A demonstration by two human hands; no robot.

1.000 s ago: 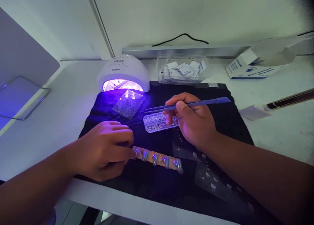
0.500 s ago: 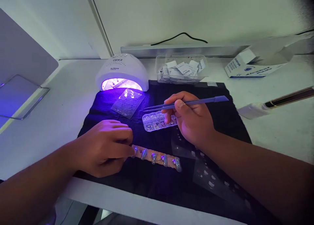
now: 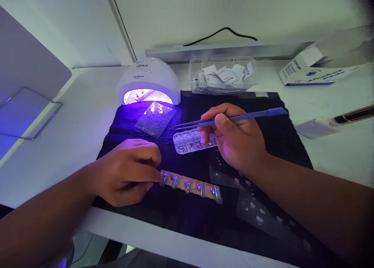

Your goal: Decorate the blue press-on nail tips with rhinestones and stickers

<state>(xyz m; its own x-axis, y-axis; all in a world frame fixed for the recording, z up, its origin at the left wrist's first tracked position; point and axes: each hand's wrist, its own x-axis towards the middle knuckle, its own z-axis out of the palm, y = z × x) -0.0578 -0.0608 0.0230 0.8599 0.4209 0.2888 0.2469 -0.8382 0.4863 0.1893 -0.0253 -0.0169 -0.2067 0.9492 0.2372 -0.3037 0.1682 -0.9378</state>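
- Tweezers (image 3: 233, 118) being pinched in the right hand (image 3: 238, 141), thumb and forefinger closed on the shaft, tips pointing left and hovering just above the rhinestone tray (image 3: 194, 141); a lower finger is touching the tray.
- Left hand (image 3: 128, 170) is curling closed, fingertips pinching the near end of the nail strip (image 3: 191, 186), pinning it flat on the black mat (image 3: 263, 104).
- Strip is lying between the hands, near the mat's front edge, five shiny nail tips on it.
- Step, as judged: gem pick-up is being set up; tweezer tips are not yet in a tray cell. Next move is likely calling for tips dipping into one compartment, a light squeeze on a single stone, and the strip being kept steady.
- UV lamp (image 3: 149, 81) is glowing behind, sticker sheet (image 3: 156, 118) just in front of it.
- Versus half a second ago: hands, tweezers and strip are keeping the same pose; whole scene is sitting slightly right and the far items higher, so it looks like head shift only.
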